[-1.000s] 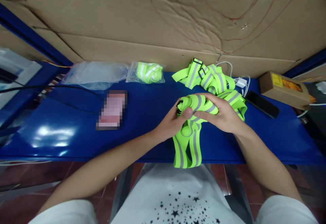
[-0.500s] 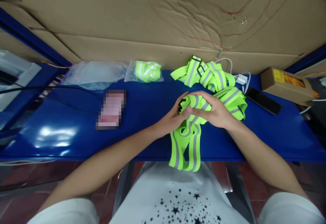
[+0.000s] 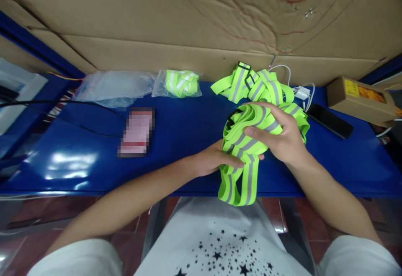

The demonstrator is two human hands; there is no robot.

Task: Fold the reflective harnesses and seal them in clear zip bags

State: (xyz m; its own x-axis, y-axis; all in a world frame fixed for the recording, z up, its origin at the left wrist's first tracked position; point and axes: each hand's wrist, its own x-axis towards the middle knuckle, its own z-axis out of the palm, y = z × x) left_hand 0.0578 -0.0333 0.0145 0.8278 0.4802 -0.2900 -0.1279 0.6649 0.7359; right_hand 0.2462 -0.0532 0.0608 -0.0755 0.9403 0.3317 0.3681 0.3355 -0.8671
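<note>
Both hands grip one folded reflective strap (image 3: 248,140), neon yellow-green with a grey stripe, above the front part of the blue table. My right hand (image 3: 284,135) is closed round the upper bundle from the right, its thumb on top. Lower down, my left hand (image 3: 220,158) pinches the strap from the left, thumb across the front and other fingers behind it. Loops of the strap hang below the left hand, past the table edge. A dark piece shows at the bundle's upper left. Behind lie more neon straps (image 3: 266,85) with black buckles, partly covered by my right hand.
On the blue table (image 3: 182,129) lie a pixelated phone-like object (image 3: 136,131), clear plastic bags (image 3: 116,87) and a bagged neon strap (image 3: 182,83). At right are a black phone (image 3: 331,121), a white charger (image 3: 303,93) and a cardboard box (image 3: 359,100). Cardboard lines the back.
My left hand has slid down from the bundle's top to the hanging part. My right hand has moved slightly right, and the bundle now shows its folded layers more.
</note>
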